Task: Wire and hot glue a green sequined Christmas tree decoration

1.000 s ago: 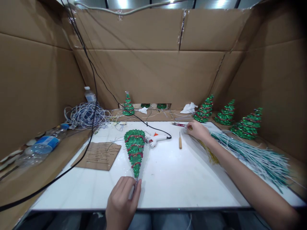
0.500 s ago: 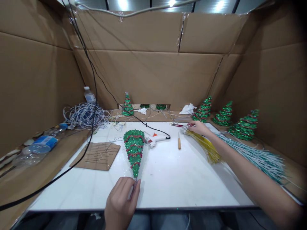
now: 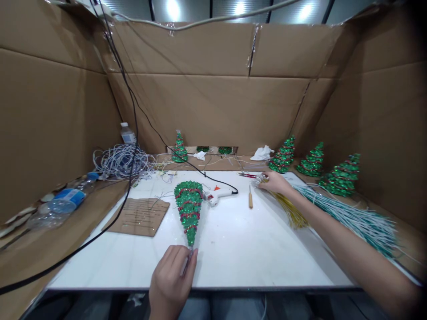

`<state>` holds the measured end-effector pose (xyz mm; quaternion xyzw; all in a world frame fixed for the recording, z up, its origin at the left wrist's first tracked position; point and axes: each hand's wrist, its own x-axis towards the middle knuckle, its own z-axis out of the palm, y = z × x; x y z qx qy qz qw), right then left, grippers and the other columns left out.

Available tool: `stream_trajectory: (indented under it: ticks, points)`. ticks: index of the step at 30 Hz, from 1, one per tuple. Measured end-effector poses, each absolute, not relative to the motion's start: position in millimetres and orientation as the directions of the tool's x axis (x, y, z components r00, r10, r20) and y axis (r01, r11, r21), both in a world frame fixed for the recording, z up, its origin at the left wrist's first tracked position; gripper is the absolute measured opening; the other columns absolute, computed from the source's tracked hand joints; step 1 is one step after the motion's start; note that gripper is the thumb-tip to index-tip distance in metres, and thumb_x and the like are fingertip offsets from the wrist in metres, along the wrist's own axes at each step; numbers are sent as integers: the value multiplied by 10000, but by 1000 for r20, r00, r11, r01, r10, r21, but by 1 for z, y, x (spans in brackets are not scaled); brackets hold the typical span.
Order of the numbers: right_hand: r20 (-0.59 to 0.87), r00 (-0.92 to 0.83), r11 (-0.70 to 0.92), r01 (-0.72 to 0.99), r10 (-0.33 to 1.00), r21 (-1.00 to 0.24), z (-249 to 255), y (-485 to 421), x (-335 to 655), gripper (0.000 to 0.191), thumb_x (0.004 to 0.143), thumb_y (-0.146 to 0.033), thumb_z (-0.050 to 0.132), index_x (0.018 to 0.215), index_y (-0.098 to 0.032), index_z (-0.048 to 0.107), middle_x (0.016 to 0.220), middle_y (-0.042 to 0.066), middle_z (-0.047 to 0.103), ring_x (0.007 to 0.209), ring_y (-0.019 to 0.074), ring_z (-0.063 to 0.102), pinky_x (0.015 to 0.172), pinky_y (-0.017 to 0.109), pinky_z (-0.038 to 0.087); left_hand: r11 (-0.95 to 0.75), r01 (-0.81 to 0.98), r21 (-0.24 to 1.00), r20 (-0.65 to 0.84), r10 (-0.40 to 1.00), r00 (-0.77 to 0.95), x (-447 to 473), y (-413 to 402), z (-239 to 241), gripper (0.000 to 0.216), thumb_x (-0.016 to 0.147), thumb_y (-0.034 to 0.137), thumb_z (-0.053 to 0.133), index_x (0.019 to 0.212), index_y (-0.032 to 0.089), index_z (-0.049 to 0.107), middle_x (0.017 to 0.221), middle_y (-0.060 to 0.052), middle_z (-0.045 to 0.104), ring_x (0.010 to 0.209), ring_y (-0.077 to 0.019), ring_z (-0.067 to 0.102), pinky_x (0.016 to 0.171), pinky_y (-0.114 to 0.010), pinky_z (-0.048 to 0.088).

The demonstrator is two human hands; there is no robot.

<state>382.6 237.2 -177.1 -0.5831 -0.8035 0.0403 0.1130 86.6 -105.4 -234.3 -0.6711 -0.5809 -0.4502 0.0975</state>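
A green sequined cone tree (image 3: pixel 188 209) with red bands lies on the white table (image 3: pixel 233 253), its tip toward me. My left hand (image 3: pixel 171 278) pinches the tip, fingers closed. My right hand (image 3: pixel 275 182) reaches to the far right of the table. Its fingers are closed on the ends of a bundle of yellow stems (image 3: pixel 288 209). A larger bundle of green and white stems (image 3: pixel 353 218) lies just right of my forearm.
A white glue gun (image 3: pixel 220 194) and a wooden-handled awl (image 3: pixel 250 198) lie mid-table, a cardboard piece (image 3: pixel 140 216) to the left. Finished trees (image 3: pixel 338 175) stand at the back right. White wire coils (image 3: pixel 118 160), bottles (image 3: pixel 58 204) and a black cable (image 3: pixel 100 231) are at the left. Cardboard walls enclose everything.
My right hand has shifted slightly among the stem ends, and the yellow bundle now shows more clearly beneath my forearm. My left hand and the tree have stayed put.
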Motion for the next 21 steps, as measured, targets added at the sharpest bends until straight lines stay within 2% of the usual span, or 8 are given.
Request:
stream_trajectory:
  ticks: [12, 21]
  points:
    - [110, -316, 332, 922, 942, -199, -159, 244, 383, 310, 911, -349, 555, 1171, -182, 577, 1204, 74, 584, 1009, 203, 599, 841, 396, 520, -305, 877, 372, 726, 684, -70, 86, -106, -234, 126, 868, 103, 567, 783, 184, 521, 686, -16, 532, 681, -173, 501, 641, -294, 384]
    - [-9, -375, 370, 919, 927, -140, -149, 246, 381, 326, 905, -353, 563, 1176, -173, 573, 1199, 72, 585, 1014, 213, 598, 842, 405, 520, -284, 892, 352, 730, 680, -71, 86, -105, -234, 129, 873, 120, 555, 768, 190, 529, 673, -12, 542, 669, -174, 533, 635, -291, 415]
